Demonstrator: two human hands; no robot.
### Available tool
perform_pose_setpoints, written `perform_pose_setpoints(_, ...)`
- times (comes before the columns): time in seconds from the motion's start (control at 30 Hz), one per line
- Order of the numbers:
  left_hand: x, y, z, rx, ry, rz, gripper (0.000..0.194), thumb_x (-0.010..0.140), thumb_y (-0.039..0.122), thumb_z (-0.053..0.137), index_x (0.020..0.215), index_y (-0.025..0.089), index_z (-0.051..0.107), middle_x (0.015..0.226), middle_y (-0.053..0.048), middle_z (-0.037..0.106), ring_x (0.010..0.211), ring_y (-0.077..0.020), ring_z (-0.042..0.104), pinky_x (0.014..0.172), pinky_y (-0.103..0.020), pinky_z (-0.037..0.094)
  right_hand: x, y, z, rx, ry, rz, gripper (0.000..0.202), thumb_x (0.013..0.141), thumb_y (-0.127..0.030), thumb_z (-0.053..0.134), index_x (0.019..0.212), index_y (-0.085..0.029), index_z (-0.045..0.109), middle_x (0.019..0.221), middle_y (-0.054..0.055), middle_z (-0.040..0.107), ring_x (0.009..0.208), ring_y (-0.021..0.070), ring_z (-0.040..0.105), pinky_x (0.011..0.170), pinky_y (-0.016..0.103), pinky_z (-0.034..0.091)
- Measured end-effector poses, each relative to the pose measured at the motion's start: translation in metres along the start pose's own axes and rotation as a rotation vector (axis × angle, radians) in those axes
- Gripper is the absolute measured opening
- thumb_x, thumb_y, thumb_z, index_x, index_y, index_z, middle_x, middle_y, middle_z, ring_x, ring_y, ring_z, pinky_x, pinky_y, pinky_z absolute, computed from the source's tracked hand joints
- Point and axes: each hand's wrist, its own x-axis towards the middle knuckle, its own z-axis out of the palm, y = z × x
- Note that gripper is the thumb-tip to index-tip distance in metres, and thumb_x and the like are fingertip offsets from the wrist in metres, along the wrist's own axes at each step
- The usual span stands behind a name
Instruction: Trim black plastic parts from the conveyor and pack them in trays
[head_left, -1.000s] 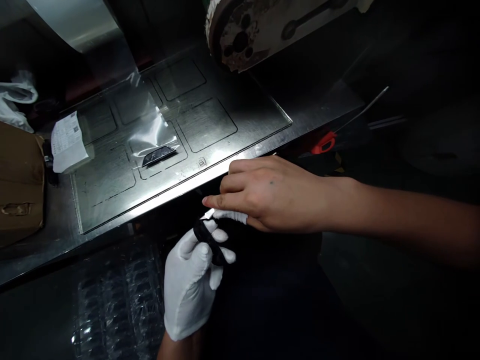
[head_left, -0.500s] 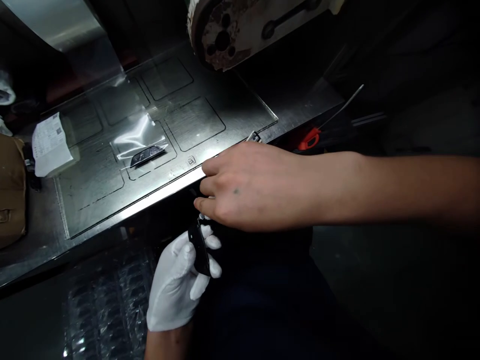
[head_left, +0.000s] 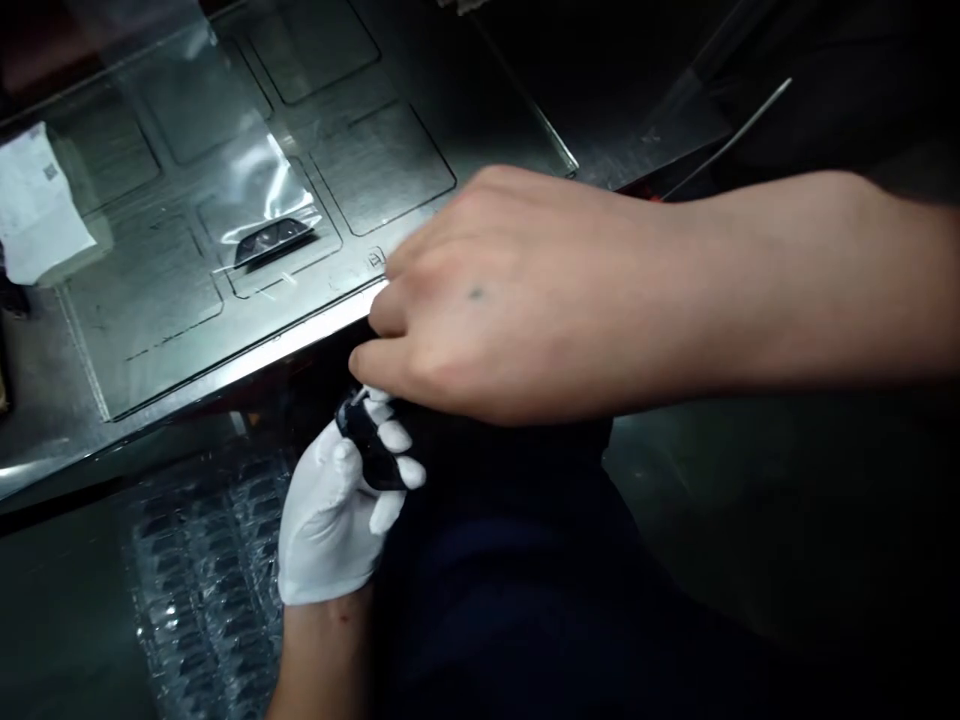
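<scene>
My left hand [head_left: 319, 535], in a white glove, is closed around a small glossy black piece [head_left: 381, 462] with a curved edge. Its thumb presses one side and the fingertips the other. Just above, my bare right hand [head_left: 480, 300] is bent over the upper end of that piece. The right fingers are curled together, and whatever they grip is hidden beneath them. A similar black piece [head_left: 274, 242] lies on the marked plate [head_left: 176, 365], against a strip of clear film [head_left: 259, 170].
Below the bench edge at left sits a clear moulded tray [head_left: 206, 590] with rows of pockets. A packet with a white label [head_left: 41, 205] lies at the bench's left. Behind my right wrist a thin metal rod [head_left: 739, 130] sticks up.
The view has shifted, so bench and plate sit higher and further left. Both hands stay together at the black piece, which has tilted slightly within the gloved fingers.
</scene>
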Motion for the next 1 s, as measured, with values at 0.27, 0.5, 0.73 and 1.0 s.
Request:
perform_pose_setpoints(0.27,0.009,0.003,0.006,-0.11,0.166,0.327,0.028,0.085,0.039,0.08,0.109,0.026,0.072,0.103,0.002,0.074,0.096,-0.0151,0.073,0.086,-0.027,0.064,-0.013,0.002,0.019,0.068,-0.109,0.005,0.026,0.092,-0.011,0.053,0.108,-0.018,0.072,0.088,0.003,0.07,0.075,0.0176,0.063,0.061,0.028,0.034)
perform_pose_setpoints(0.5,0.005,0.007,0.009,-0.063,0.218,0.334,0.028,0.082,0.039,0.083,0.106,0.026,0.073,0.098,0.004,0.076,0.091,-0.0139,0.074,0.086,-0.026,0.064,-0.006,-0.004,0.029,0.169,-0.051,0.025,0.027,0.097,-0.013,0.049,0.106,-0.019,0.073,0.084,0.004,0.07,0.078,0.0188,0.065,0.066,0.031,0.04)
perform_pose_setpoints(0.73,0.002,0.005,0.009,-0.029,0.254,0.354,0.026,0.086,0.035,0.08,0.109,0.026,0.074,0.101,0.003,0.077,0.093,-0.0153,0.074,0.082,-0.025,0.064,-0.006,-0.006,0.031,0.105,-0.09,0.022,0.029,0.093,-0.011,0.054,0.111,-0.02,0.075,0.08,0.005,0.07,0.072,0.0199,0.064,0.063,0.032,0.04)
perform_pose_setpoints(1.0,0.003,0.002,0.014,0.015,0.324,0.483,0.025,0.083,0.031,0.082,0.107,0.027,0.074,0.1,0.005,0.077,0.096,-0.0144,0.073,0.093,-0.03,0.062,-0.009,-0.01,0.033,0.066,-0.054,0.016,0.03,0.096,-0.012,0.049,0.112,-0.017,0.074,0.082,0.006,0.07,0.066,0.0166,0.058,0.058,0.03,0.031)
